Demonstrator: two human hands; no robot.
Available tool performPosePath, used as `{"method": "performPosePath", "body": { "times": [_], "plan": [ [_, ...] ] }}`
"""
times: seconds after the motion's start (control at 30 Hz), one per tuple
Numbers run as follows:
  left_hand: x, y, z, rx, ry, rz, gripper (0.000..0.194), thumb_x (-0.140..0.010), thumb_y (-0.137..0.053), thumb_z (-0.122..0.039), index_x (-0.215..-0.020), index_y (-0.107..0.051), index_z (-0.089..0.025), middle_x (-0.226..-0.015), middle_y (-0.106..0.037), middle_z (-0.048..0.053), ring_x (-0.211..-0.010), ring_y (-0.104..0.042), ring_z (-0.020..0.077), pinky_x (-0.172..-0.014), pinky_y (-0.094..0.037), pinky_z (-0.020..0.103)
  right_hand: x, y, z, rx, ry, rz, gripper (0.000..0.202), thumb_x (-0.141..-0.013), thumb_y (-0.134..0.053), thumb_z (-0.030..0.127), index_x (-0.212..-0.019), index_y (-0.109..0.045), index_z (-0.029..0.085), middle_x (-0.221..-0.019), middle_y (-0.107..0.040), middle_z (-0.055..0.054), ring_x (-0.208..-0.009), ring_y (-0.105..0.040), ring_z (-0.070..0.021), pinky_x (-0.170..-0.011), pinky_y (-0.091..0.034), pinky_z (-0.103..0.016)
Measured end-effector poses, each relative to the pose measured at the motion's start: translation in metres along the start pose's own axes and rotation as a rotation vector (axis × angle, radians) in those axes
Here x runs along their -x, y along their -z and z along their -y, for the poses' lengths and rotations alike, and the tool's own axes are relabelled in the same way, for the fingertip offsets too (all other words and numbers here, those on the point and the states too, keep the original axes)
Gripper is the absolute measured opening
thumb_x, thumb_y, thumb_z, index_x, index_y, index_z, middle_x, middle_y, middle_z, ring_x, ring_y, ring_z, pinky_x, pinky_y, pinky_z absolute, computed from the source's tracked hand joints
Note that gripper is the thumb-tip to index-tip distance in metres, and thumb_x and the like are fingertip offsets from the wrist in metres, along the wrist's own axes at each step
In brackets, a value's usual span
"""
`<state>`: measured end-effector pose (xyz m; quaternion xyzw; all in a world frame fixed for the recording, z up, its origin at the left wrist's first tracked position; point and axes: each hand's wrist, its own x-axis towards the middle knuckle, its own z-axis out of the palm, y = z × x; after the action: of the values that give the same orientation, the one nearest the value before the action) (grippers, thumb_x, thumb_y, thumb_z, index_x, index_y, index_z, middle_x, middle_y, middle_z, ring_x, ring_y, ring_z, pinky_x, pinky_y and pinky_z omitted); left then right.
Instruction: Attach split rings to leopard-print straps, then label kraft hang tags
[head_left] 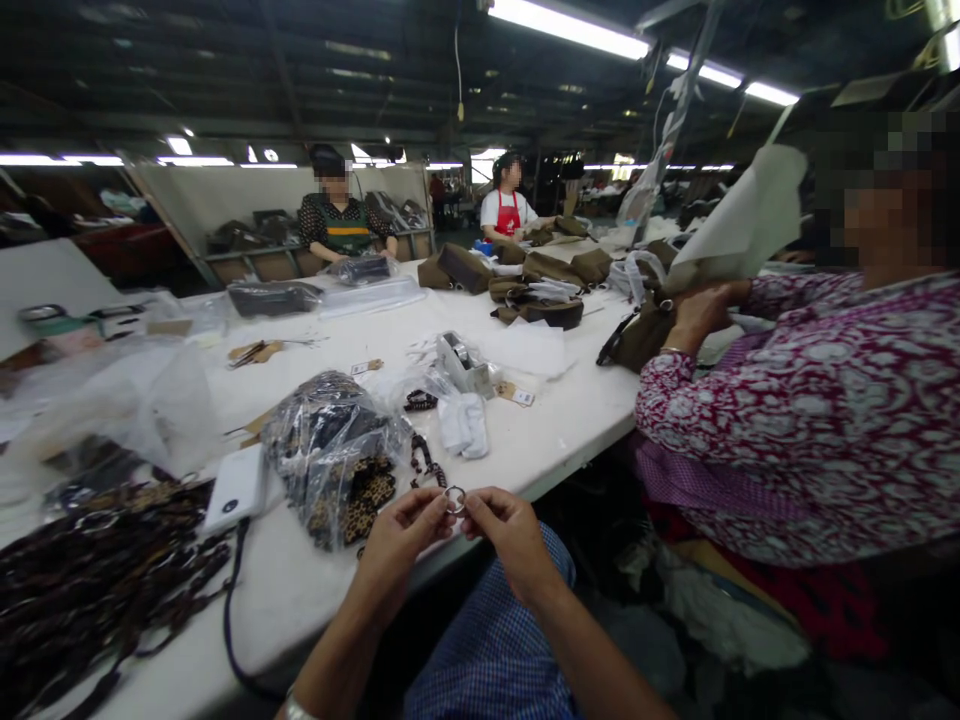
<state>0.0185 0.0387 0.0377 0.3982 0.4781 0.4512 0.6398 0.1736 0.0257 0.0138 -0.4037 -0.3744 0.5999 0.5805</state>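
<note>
Metal ring [455,500], round, thin, pinched by both hands [504,520]

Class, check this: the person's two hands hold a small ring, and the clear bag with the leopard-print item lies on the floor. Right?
The floor is wrong: the head view shows the clear bag with the leopard-print item on the white table. The left hand and right hand do hold the small ring.
</note>
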Motion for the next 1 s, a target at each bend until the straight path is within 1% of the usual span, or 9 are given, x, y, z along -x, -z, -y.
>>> {"method": "performPosePath", "body": {
  "times": [0.13, 0.33, 0.47, 0.57, 0.7, 0.77, 0.83, 0.9, 1.0],
  "plan": [
    [0.000, 0.001, 0.000, 0.027, 0.008, -0.041, 0.034, -0.068, -0.083, -0.037, -0.091, -0.072, -0.014, -0.082, -0.071, 0.003, -0.073, -0.065, 0.0124, -0.071, -0.055, 0.023, 0.000, -0.001, -0.002, -0.092, -0.020, -0.044, 0.034, -0.081, -0.073, 0.049, -0.086, -0.074, 0.016, -0.077, -0.070, -0.004, -0.068, -0.063, -0.0136, -0.065, -0.052, -0.025],
    [0.004, 0.000, -0.001, -0.018, 0.001, -0.040, 0.033, -0.068, -0.082, -0.039, -0.086, -0.071, -0.014, -0.077, -0.068, 0.002, -0.070, -0.063, 0.0127, -0.069, -0.054, 0.023, -0.001, -0.001, -0.003, -0.080, -0.034, -0.043, 0.035, -0.080, -0.073, 0.050, -0.087, -0.074, 0.016, -0.077, -0.068, -0.004, -0.067, -0.063, -0.0131, -0.065, -0.052, -0.025],
    [0.006, 0.000, -0.004, -0.099, -0.044, 0.012, 0.029, -0.073, -0.077, -0.040, -0.085, -0.072, -0.015, -0.075, -0.067, 0.002, -0.067, -0.060, 0.0117, -0.067, -0.051, 0.022, 0.000, -0.002, -0.002, -0.078, -0.047, -0.019, 0.036, -0.081, -0.072, 0.051, -0.088, -0.074, 0.016, -0.075, -0.067, -0.003, -0.065, -0.062, -0.0126, -0.064, -0.051, -0.024],
    [0.007, 0.001, -0.008, -0.277, -0.133, 0.039, 0.027, -0.078, -0.072, -0.040, -0.086, -0.074, -0.015, -0.072, -0.067, 0.002, -0.064, -0.057, 0.0118, -0.063, -0.047, 0.022, 0.002, -0.002, 0.001, -0.007, -0.043, 0.060, 0.035, -0.084, -0.069, 0.050, -0.090, -0.073, 0.016, -0.073, -0.067, -0.002, -0.062, -0.059, -0.0112, -0.061, -0.049, -0.022],
    [0.007, 0.002, -0.010, -0.463, -0.212, -0.033, 0.027, -0.076, -0.072, -0.041, -0.085, -0.077, -0.017, -0.072, -0.071, 0.003, -0.064, -0.061, 0.0154, -0.065, -0.050, 0.025, 0.001, 0.000, 0.001, 0.181, -0.016, 0.135, 0.030, -0.082, -0.070, 0.046, -0.087, -0.072, 0.016, -0.070, -0.067, -0.001, -0.059, -0.058, -0.0113, -0.057, -0.046, -0.021],
    [0.009, 0.003, -0.006, -0.477, -0.219, -0.071, 0.028, -0.076, -0.072, -0.042, -0.089, -0.076, -0.018, -0.078, -0.074, 0.004, -0.066, -0.065, 0.0178, -0.067, -0.052, 0.027, 0.001, 0.001, -0.002, 0.238, -0.003, 0.115, 0.030, -0.083, -0.070, 0.045, -0.085, -0.072, 0.015, -0.069, -0.067, -0.001, -0.059, -0.059, -0.0122, -0.057, -0.046, -0.022],
    [0.012, 0.002, 0.000, -0.463, -0.225, -0.094, 0.029, -0.076, -0.072, -0.043, -0.093, -0.076, -0.020, -0.087, -0.076, 0.005, -0.074, -0.069, 0.0207, -0.070, -0.055, 0.028, 0.002, 0.001, -0.005, 0.261, 0.005, 0.073, 0.030, -0.083, -0.069, 0.045, -0.085, -0.071, 0.016, -0.071, -0.069, -0.002, -0.059, -0.060, -0.0135, -0.057, -0.047, -0.023],
    [0.015, 0.002, 0.008, -0.453, -0.238, -0.112, 0.028, -0.075, -0.073, -0.043, -0.093, -0.076, -0.021, -0.093, -0.077, 0.006, -0.081, -0.070, 0.0232, -0.074, -0.055, 0.029, 0.005, 0.002, -0.006, 0.289, 0.012, 0.048, 0.029, -0.084, -0.067, 0.045, -0.085, -0.070, 0.016, -0.073, -0.070, -0.003, -0.061, -0.062, -0.0150, -0.057, -0.049, -0.024],
    [0.018, 0.004, 0.015, -0.489, -0.255, -0.095, 0.023, -0.076, -0.072, -0.041, -0.088, -0.079, -0.022, -0.090, -0.078, 0.006, -0.079, -0.071, 0.0236, -0.075, -0.055, 0.030, 0.013, 0.003, -0.004, 0.402, 0.041, 0.094, 0.025, -0.086, -0.063, 0.041, -0.095, -0.070, 0.019, -0.069, -0.070, -0.002, -0.061, -0.064, -0.0168, -0.058, -0.049, -0.025]
  ]
}}
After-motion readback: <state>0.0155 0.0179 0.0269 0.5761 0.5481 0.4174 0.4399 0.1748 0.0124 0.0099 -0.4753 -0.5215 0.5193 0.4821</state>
